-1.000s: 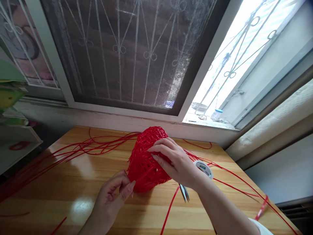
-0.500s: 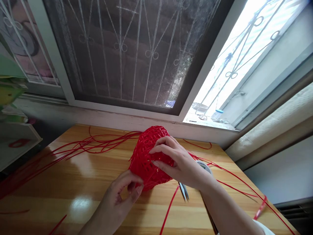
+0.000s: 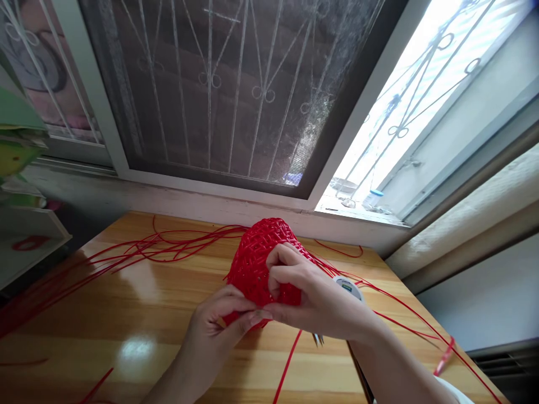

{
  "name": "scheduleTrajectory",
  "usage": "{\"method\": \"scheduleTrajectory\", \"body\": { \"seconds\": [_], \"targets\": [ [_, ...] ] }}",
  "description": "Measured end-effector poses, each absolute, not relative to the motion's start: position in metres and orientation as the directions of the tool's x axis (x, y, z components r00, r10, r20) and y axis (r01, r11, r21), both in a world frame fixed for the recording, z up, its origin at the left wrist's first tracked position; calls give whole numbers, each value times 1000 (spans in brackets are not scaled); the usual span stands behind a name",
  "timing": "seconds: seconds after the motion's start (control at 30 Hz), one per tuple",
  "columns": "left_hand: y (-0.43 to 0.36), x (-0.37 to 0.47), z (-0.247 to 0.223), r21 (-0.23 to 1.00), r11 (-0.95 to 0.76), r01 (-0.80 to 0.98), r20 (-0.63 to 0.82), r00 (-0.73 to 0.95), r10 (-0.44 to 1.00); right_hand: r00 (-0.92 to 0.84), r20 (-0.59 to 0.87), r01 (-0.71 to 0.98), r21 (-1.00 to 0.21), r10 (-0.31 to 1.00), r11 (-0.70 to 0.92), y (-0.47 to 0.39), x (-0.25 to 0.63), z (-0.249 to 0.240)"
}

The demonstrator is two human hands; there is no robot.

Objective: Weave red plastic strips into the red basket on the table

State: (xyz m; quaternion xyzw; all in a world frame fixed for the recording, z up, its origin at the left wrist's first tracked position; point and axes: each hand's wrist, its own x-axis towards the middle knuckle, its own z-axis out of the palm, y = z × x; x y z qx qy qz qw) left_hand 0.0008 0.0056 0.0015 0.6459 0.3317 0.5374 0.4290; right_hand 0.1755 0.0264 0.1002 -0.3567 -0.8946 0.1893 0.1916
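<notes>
A red woven basket (image 3: 263, 247) of thin plastic strands lies tilted on the wooden table between my two hands. My left hand (image 3: 214, 322) pinches its near edge between thumb and fingers. Against its right side, my right hand (image 3: 314, 289) has curled fingers, and its thumb meets the left fingertips at the near edge. Whatever sits in the right pinch is hidden. Below the right wrist, the tips of scissors (image 3: 318, 339) stick out; the rest is covered.
Long red strands (image 3: 185, 245) spread across the table (image 3: 168, 303) to the left, with more on the right. A white round roll (image 3: 348, 289) lies behind my right wrist. A window frame (image 3: 219, 188) borders the far side. A shelf (image 3: 31, 241) stands at left.
My right hand has come down and its fingers have curled in, bringing the thumb to the left fingertips. My left hand has shifted slightly right along the basket's edge.
</notes>
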Motion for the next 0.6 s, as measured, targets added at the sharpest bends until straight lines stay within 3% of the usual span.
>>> {"method": "scheduleTrajectory", "body": {
  "seconds": [0.17,0.33,0.6],
  "targets": [
    [2,10,-2,938,-347,24,338,166,926,-646,193,523,-593,739,612,32,179,100],
    [1,15,-1,961,-272,56,263,132,956,-615,193,526,-622,765,580,34,180,98],
    [-1,22,-6,960,-268,83,257,119,959,-593,242,492,-646,768,584,37,177,92]
  ]
}}
